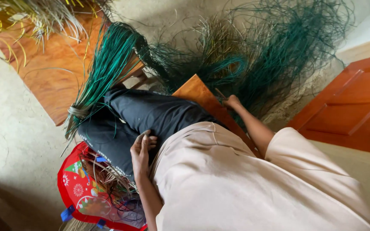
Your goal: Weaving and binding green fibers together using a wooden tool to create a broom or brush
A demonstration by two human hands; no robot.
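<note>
While torso blocks lap, right hand [232, 102] fingertips hidden

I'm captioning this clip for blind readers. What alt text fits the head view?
Seen from above, a seated person reaches their right hand into a tangled heap of dark green reed strands, while their left hand rests on a black cloth across their lap. A tied bundle of straight green reeds lies nearby.

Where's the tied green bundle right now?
In the head view, the tied green bundle lies upper left across the dark-trousered lap, above the left hand.
</note>
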